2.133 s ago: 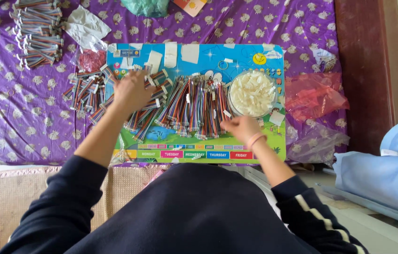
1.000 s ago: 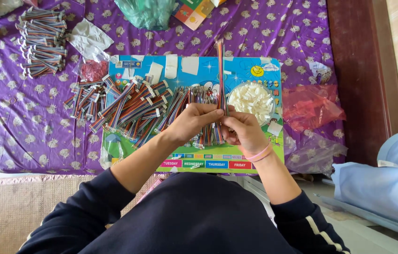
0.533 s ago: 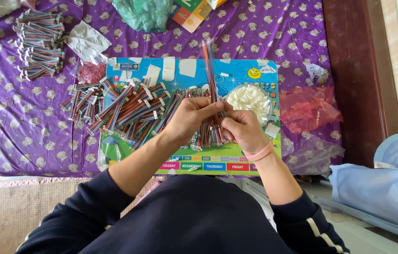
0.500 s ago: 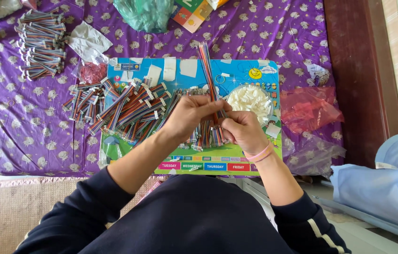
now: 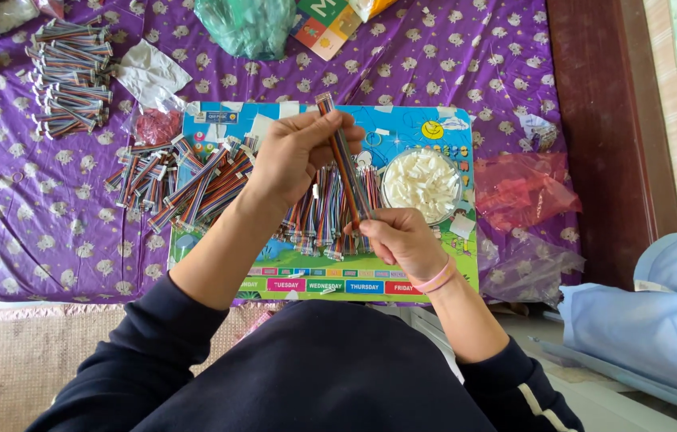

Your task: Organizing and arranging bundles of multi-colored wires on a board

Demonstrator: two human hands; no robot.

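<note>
Both hands pinch one multicoloured ribbon cable (image 5: 346, 160), held taut and slanted above the colourful board (image 5: 434, 276): the left hand (image 5: 294, 152) grips its far end, the right hand (image 5: 398, 240) its near end. This lifts it clear of the loose cable pile (image 5: 194, 180); a bowl of white connectors (image 5: 421, 180) sits right.

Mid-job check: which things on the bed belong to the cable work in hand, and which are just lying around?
In use:
- left hand and right hand, both holding one multicoloured ribbon cable
- loose cables on the colourful board
- bowl of white connectors

Lying about:
- bundled cables, top left
- green plastic bag
- red plastic bag
- purple sheet
</note>
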